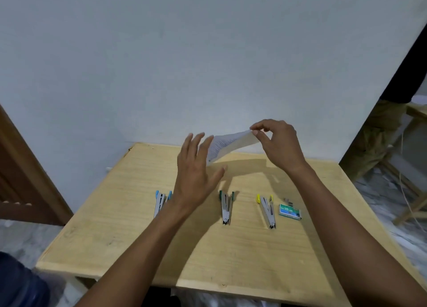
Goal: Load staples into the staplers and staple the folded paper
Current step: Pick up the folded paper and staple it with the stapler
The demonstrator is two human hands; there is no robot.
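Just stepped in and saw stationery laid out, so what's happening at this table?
A person's right hand pinches one end of a white printed paper sheet, held up above the light wooden table. The left hand is open, fingers spread, at the sheet's lower end; contact is unclear. The blue-tipped stapler, green-tipped stapler and yellow-tipped stapler lie swung open in a row, with a green staple box and loose staples beside the yellow one.

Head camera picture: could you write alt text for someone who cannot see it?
A person's right hand pinches a paper sheet by one end above a wooden table, the open left hand beside it. On the table lie three opened staplers, blue, green and yellow, and a box of staples.
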